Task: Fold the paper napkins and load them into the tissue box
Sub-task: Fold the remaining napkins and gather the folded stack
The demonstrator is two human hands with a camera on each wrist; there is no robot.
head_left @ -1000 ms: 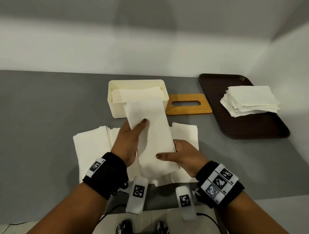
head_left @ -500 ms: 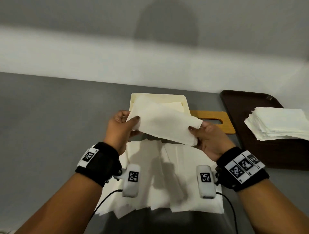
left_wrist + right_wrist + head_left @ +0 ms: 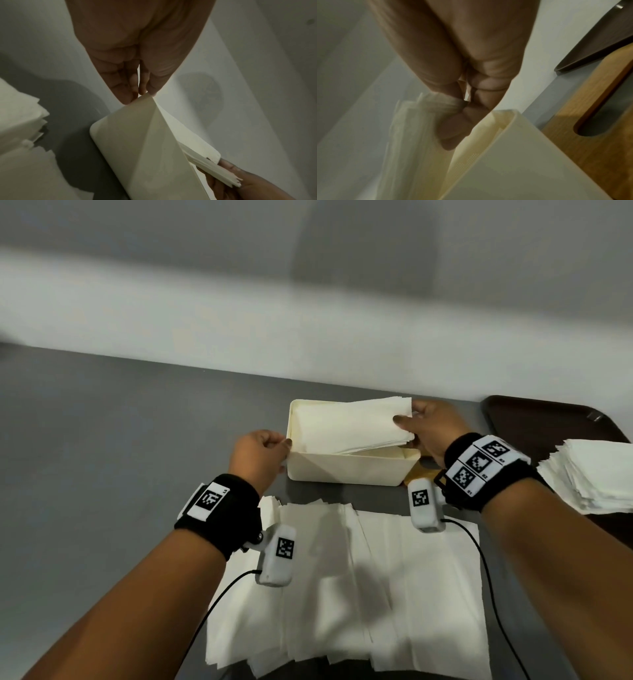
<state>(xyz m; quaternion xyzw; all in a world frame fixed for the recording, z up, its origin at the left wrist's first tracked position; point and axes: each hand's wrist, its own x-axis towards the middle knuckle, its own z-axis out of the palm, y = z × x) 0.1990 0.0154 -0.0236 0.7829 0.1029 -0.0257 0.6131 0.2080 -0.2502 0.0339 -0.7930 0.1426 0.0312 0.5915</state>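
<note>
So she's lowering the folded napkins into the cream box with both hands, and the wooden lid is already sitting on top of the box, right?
Not quite. The wooden lid is not on the cream box; it lies on the table beside it, to the right, as the right wrist view shows. The rest holds: the left hand and right hand are lowering the folded napkins into the open box.

Head view looks forward and down from above at the box (image 3: 346, 465) mid-frame, arms entering from the bottom corners. Left wrist view sits very near, looking along the left hand (image 3: 137, 56) at the box corner (image 3: 137, 135). Right wrist view looks along the right hand (image 3: 462, 67), box (image 3: 513, 162) lower right. All share the box.
</note>
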